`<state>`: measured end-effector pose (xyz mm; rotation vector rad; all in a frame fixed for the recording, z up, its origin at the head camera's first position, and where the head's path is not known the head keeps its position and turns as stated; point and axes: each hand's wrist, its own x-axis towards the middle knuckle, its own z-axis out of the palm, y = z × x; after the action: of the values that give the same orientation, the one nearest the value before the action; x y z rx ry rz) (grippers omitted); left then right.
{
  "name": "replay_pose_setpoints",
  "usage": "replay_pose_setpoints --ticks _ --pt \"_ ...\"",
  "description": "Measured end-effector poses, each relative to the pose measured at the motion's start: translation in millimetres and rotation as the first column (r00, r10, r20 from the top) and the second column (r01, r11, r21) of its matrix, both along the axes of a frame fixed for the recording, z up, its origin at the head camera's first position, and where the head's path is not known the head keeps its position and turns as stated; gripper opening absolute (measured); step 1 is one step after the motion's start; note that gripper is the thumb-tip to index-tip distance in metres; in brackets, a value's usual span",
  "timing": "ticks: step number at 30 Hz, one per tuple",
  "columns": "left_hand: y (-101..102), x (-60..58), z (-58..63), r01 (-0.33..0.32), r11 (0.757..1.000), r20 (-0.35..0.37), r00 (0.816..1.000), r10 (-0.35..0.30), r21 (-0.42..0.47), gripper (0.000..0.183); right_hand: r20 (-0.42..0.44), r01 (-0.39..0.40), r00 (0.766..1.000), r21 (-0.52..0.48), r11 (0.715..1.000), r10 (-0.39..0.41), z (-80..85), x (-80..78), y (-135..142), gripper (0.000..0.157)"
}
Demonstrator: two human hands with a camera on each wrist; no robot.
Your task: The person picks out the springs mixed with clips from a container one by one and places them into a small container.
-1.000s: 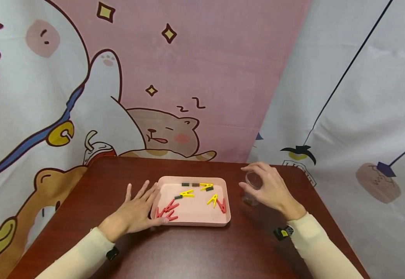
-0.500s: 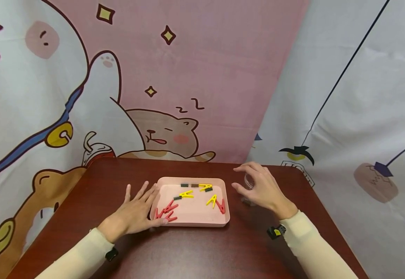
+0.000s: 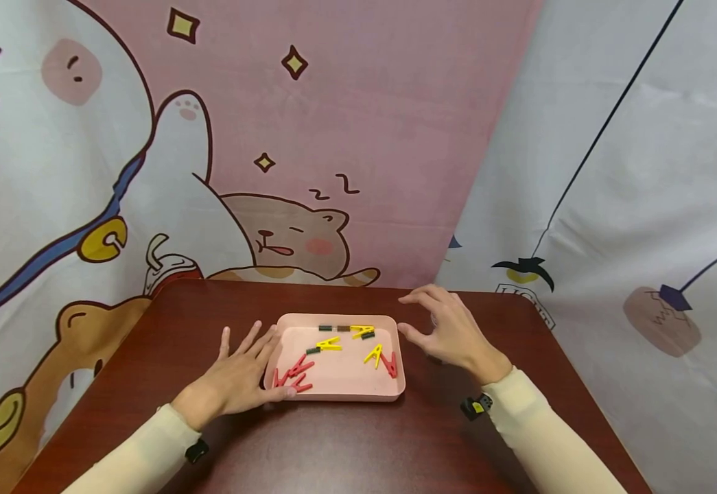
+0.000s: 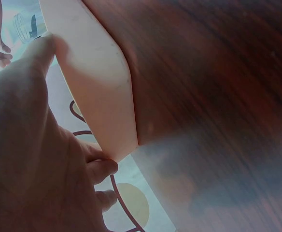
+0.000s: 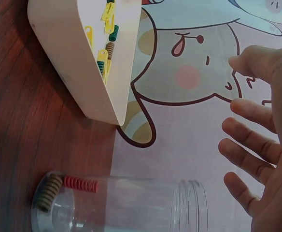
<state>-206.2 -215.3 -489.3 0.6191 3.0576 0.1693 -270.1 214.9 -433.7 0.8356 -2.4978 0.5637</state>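
Observation:
In the head view, my left hand, fingers spread, touches the left side of a pink tray. In the left wrist view its thumb lies at the tray rim. Inside the tray lie yellow clips, red clips, dark green coil springs and a brown spring. My right hand hovers just right of the tray with thumb and fingers apart, holding nothing. Near it, a clear jar stands upright with a brown spring and a red spring at its bottom. The hand mostly hides the jar in the head view.
Everything stands on a dark brown wooden table. A cartoon-printed cloth hangs behind the table's far edge, and a pale cloth hangs along the right side.
My right hand has left the jar's side and moved left toward the tray, covering the jar more in the head view. The left hand and tray stay put.

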Motion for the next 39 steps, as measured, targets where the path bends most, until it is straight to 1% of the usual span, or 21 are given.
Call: replay_pose_setpoints --ticks 3,10,16,26,33,39 --pt "-0.1 0.2 0.6 -0.001 1.0 0.002 1.0 0.001 0.001 0.116 -0.005 -0.007 1.0 0.004 1.0 0.007 -0.1 -1.4 -3.9 0.046" --pt "-0.6 0.7 1.7 0.005 1.0 0.01 1.0 -0.005 -0.01 0.118 -0.027 -0.054 0.998 -0.001 0.999 0.054 -2.6 -4.9 -13.8 0.043" --pt "-0.9 1.5 2.7 0.012 1.0 0.017 1.0 -0.012 -0.006 0.117 -0.049 -0.072 0.996 -0.006 0.997 0.071 -2.9 -7.3 -20.5 0.04" --pt "-1.8 -0.1 1.8 0.021 1.0 0.002 1.0 -0.021 0.0 0.116 0.003 -0.06 0.998 0.025 0.998 0.06 -2.0 -11.1 -33.6 0.039" --pt "-1.7 -0.6 0.4 0.009 1.0 0.004 1.0 -0.009 -0.017 0.116 0.024 -0.078 0.997 0.034 0.996 0.077 -2.4 -12.3 -45.5 0.039" --pt "-1.1 0.8 2.6 0.01 1.0 0.002 1.0 -0.01 -0.002 0.115 0.05 -0.079 0.996 0.053 0.995 0.076 -3.5 -13.5 -56.4 0.039"
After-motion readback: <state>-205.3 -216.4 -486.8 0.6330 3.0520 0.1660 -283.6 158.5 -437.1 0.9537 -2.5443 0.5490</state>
